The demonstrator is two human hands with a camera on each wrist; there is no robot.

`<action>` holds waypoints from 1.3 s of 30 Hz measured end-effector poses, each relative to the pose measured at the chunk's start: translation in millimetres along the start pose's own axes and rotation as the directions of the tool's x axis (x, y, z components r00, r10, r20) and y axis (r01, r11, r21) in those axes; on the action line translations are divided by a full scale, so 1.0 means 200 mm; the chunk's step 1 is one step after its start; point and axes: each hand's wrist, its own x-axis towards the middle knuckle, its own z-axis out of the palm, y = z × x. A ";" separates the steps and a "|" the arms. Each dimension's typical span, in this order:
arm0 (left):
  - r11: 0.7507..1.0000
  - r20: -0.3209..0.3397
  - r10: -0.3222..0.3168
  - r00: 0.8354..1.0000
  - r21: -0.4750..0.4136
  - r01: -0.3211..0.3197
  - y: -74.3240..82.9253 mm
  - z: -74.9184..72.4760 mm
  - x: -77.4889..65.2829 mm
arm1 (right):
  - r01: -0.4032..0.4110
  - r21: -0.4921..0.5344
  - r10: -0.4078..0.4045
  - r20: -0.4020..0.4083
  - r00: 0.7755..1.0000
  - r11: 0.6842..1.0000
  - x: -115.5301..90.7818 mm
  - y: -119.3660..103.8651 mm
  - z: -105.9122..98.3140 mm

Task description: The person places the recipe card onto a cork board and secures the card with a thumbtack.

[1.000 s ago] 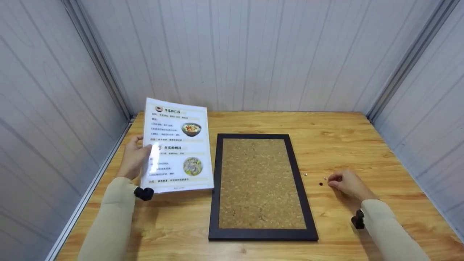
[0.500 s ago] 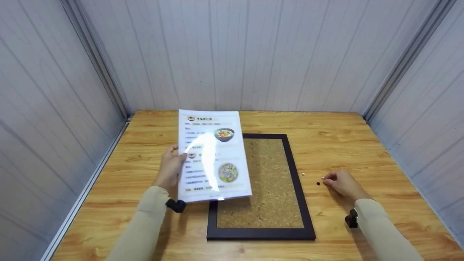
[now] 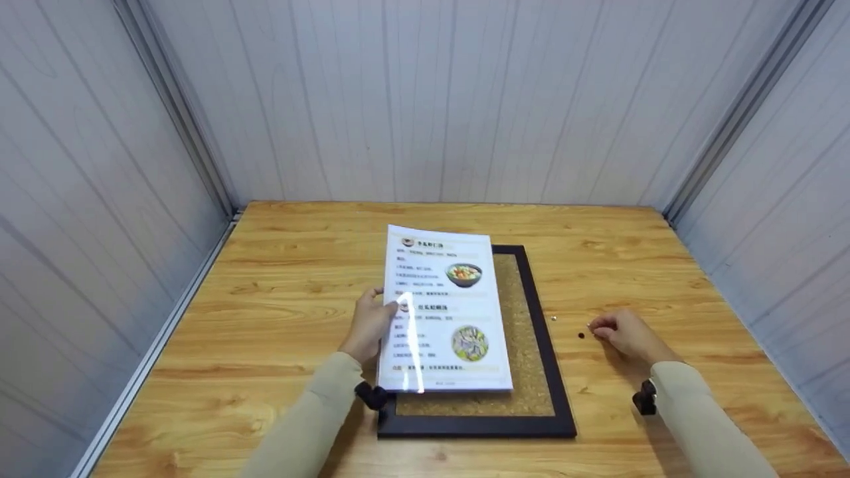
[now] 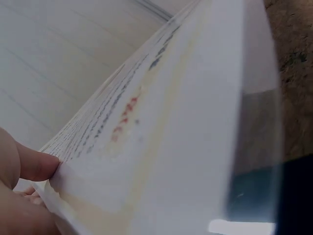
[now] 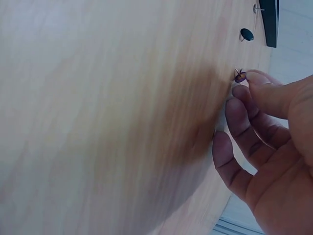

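My left hand (image 3: 369, 325) pinches the left edge of a glossy laminated recipe sheet (image 3: 438, 318), thumb on its printed face. The sheet is tilted over the dark-framed cork board (image 3: 531, 372) and hides much of its left and middle. In the left wrist view, the sheet (image 4: 195, 122) bows close to the camera, with the thumb (image 4: 41, 164) at its edge. Right of the board, my right hand (image 3: 627, 335) is low at the table. Its thumb and forefinger pinch a shiny thumbtack (image 5: 240, 77), pin showing. A black thumbtack (image 5: 247, 34) lies just beyond those fingertips.
Another small thumbtack (image 3: 554, 318) lies close to the board's right edge. The wooden table (image 3: 265, 285) runs back to a pale panelled wall (image 3: 425, 99), with side walls left and right.
The left hand has carried the recipe sheet rightward and lower, from left of the board to over it. The right hand has edged slightly left, its fingertips closing on the shiny thumbtack.
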 end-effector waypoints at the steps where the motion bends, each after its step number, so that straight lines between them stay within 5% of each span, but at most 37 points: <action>1: 1.000 0.009 0.001 1.000 0.007 -0.001 -0.01 0.02 0.00 | 0.004 -0.001 -0.004 0.004 1.000 1.000 0.00 0.00 0.00; 11: 0.994 0.078 0.044 0.996 0.092 -0.051 -0.08 0.13 -0.02 | 0.009 0.000 -0.009 0.012 1.000 1.000 0.01 0.00 0.00; 33: 0.952 0.159 0.066 0.985 0.287 -0.110 -0.11 0.19 -0.06 | -0.025 -0.046 0.023 -0.034 0.999 0.999 -0.03 0.01 0.03; 39: 0.909 0.193 0.122 0.973 0.371 -0.188 -0.10 0.19 -0.07 | -0.045 -0.003 0.045 -0.056 0.997 0.999 -0.05 0.01 0.03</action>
